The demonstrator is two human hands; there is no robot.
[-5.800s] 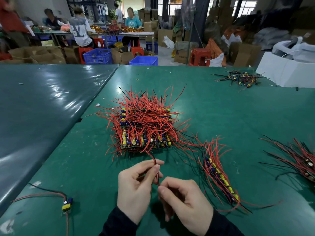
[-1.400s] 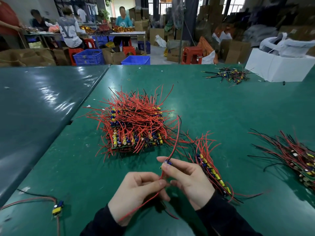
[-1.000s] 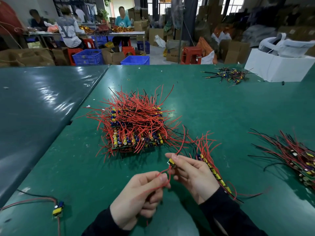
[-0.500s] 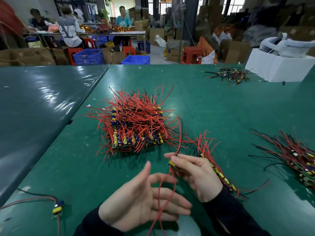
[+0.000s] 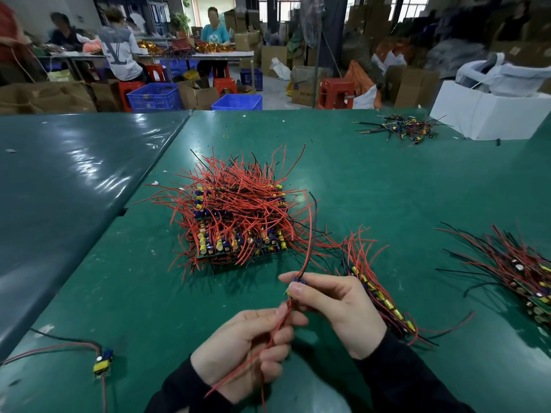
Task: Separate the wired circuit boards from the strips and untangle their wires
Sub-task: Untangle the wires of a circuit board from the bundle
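In the head view, a small circuit board (image 5: 293, 287) is pinched between the thumb and fingers of the right hand (image 5: 337, 305), above the near middle of the green table (image 5: 372, 180). Its long axis runs roughly near to far. Red and black wires (image 5: 309, 234) rise from its far end and arch toward the far side. Red wires (image 5: 268, 344) from its near end are closed inside the curled fingers of the left hand (image 5: 244, 344) and trail out toward the near edge. The two hands are held close together, the left nearer and lower.

Just beyond the hands, a stacked pile of board strips (image 5: 238, 222) is covered by a tangle of red wires. A single strip (image 5: 384, 296) lies to the right, partly hidden behind the right hand. More wired boards (image 5: 524, 272) lie at the right edge, a small heap (image 5: 402, 128) at the far right, and one separated board (image 5: 103, 360) at the near left.

A white box (image 5: 483, 114) stands at the far right corner, holding white wrapped material that cannot be identified. Blue crates (image 5: 237, 102) stand on the floor beyond; their contents are not visible.
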